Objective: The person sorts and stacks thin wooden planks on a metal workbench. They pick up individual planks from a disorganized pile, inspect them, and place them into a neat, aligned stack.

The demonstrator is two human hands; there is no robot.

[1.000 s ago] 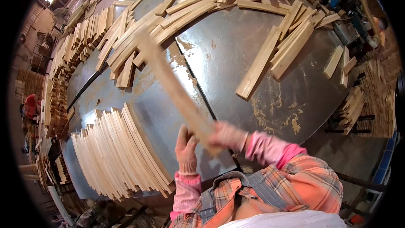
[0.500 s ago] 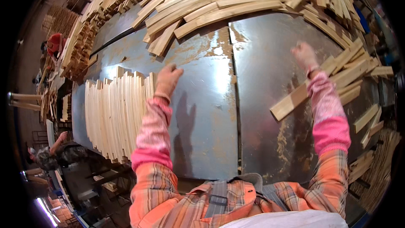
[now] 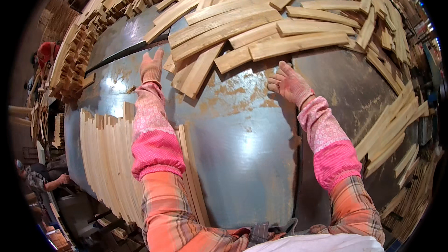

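Note:
My left hand (image 3: pixel 151 67) reaches forward over the table, thumb and fingers apart with nothing in them. It is beside the left end of a loose pile of pale wooden slats. My right hand (image 3: pixel 291 84) hovers open, fingers spread, just short of the near edge of that pile; the closest piece is a long slat (image 3: pixel 301 46). Under and beside my left forearm, a row of slats (image 3: pixel 107 158) lies side by side on the metal tabletop (image 3: pixel 242 144). My forearm hides part of this row.
Stacked slats (image 3: pixel 74 65) line the far left edge. More loose slats (image 3: pixel 392 126) lie at the right, past my right forearm. A dark seam (image 3: pixel 296 168) crosses the table, and sawdust (image 3: pixel 233 91) is scattered near the pile. A co-worker's hand (image 3: pixel 60 179) shows at the lower left.
Both hands have moved forward to the loose pile. My right hand has come from the right toward the middle, and its closed fingers have spread. The view has shifted.

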